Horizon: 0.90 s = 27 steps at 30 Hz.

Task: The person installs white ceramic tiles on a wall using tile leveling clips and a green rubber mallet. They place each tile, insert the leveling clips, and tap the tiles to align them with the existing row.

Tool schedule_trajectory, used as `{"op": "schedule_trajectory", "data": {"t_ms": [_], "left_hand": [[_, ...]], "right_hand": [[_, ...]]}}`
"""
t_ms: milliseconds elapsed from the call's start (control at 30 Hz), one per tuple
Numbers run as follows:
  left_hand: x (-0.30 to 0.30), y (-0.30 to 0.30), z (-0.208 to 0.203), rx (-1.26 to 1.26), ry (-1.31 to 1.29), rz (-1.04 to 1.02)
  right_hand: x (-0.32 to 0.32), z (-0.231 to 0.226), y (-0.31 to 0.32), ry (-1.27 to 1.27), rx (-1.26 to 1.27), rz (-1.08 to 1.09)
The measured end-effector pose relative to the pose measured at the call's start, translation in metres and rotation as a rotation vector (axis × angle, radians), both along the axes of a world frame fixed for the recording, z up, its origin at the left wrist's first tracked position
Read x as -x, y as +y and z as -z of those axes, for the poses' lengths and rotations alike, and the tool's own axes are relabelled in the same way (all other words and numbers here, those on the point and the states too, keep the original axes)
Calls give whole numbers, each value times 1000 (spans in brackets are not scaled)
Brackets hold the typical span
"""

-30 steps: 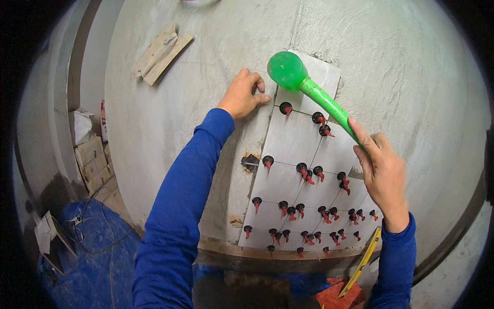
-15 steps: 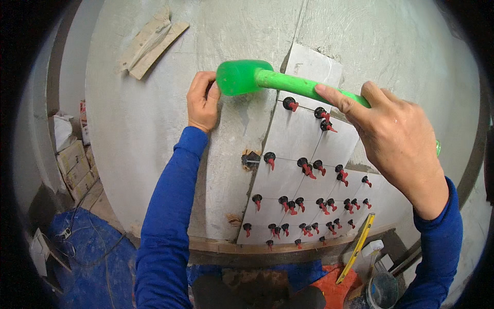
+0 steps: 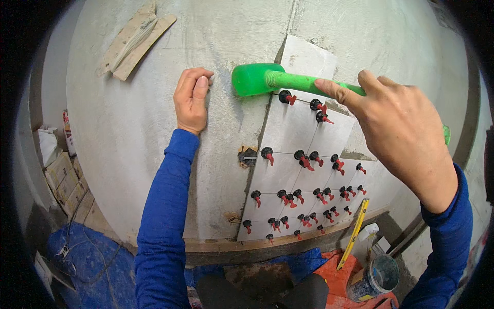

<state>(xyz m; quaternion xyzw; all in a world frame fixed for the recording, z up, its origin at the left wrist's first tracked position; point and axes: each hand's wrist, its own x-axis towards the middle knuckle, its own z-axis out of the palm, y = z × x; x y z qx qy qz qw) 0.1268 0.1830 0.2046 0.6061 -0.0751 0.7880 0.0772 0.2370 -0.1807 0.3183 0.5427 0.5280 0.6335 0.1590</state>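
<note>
My right hand (image 3: pixel 404 131) is wrapped round the handle of a green rubber mallet (image 3: pixel 257 79), its index finger stretched along the shaft. The mallet head is in front of the wall, overlapping the left edge of the topmost pale tile (image 3: pixel 307 57); whether it touches cannot be told. Left of the mallet head, apart from it, my left hand (image 3: pixel 192 100) is close to the bare wall, fingers curled and thumb pressed to them. Anything inside that grip is hidden. Below the mallet, pale grey wall tiles (image 3: pixel 275 129) carry several black tile levelling clips (image 3: pixel 303 160) with red handles.
A bent piece of cardboard (image 3: pixel 136 44) is on the wall at upper left. A hole (image 3: pixel 248 156) opens beside the tiles. Below are a yellow spirit level (image 3: pixel 354 234), a bucket (image 3: pixel 383 273), an orange sheet (image 3: pixel 329 270), a blue tarp (image 3: pixel 92 257) with cables, and stacked boxes (image 3: pixel 64 177).
The mallet head has shifted slightly right, away from my left hand, opening a gap between them. My left hand has moved a little left. The whole view has shifted slightly.
</note>
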Motion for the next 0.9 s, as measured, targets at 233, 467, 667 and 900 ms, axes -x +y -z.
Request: {"op": "schedule_trajectory", "data": {"t_ms": [233, 467, 667, 900], "left_hand": [[-1, 3, -1, -8, -8, -42], [-4, 3, -1, 21, -17, -72], [-5, 0, -3, 34, 18, -152], [-6, -4, -8, 21, 49, -292]], "right_hand": [[2, 0, -2, 23, -9, -55], [-16, -4, -21, 13, -68, -73], [-67, 25, -62, 286, -242, -199], [-152, 88, -104, 641, -452, -357]]}}
